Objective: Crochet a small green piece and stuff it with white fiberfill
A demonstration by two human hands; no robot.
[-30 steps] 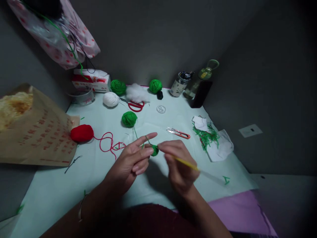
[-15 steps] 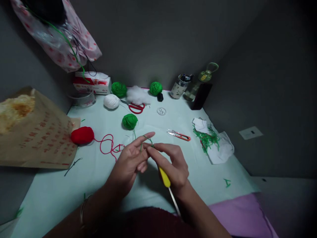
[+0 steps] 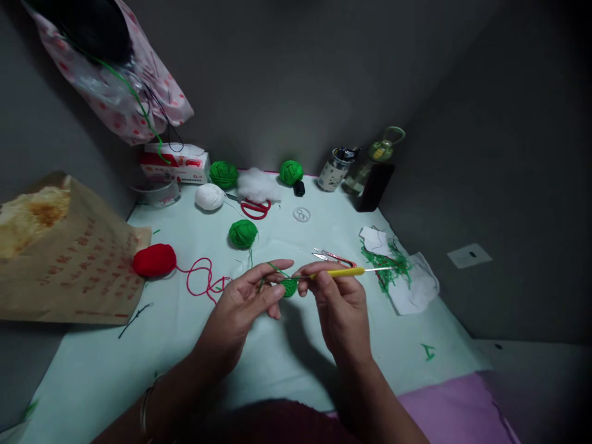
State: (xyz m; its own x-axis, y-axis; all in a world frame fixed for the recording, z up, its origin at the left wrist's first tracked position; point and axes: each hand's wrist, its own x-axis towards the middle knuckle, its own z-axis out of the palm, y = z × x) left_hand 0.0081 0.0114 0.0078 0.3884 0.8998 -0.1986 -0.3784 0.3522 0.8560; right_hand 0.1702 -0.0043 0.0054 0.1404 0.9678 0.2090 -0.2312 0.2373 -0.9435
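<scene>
Between the thumb and fingers of my left hand (image 3: pixel 243 308) is a small round green crochet piece (image 3: pixel 289 287). Green yarn runs over my raised left index finger and down towards a green yarn ball (image 3: pixel 243 234) just beyond the hand. My right hand (image 3: pixel 342 302) grips a crochet hook (image 3: pixel 340 272) by its yellow handle. The hook lies nearly level, its thin tip at the top edge of the crochet piece and its bare metal end pointing right. Whether the tip sits inside a stitch, I cannot tell.
Thread snips (image 3: pixel 335 256) lie behind my right hand, with green yarn scraps (image 3: pixel 386 265) farther right. Red yarn (image 3: pixel 155 260) and a paper bag (image 3: pixel 92 265) are at left. Red-handled scissors (image 3: pixel 256 209), white stuffing (image 3: pixel 259 185), a pen cup (image 3: pixel 333 169) and a bottle (image 3: pixel 363 172) stand farther back.
My right hand has turned, swinging the hook from pointing down towards me to nearly level. The green crochet piece now shows between my hands. My left hand keeps its hold.
</scene>
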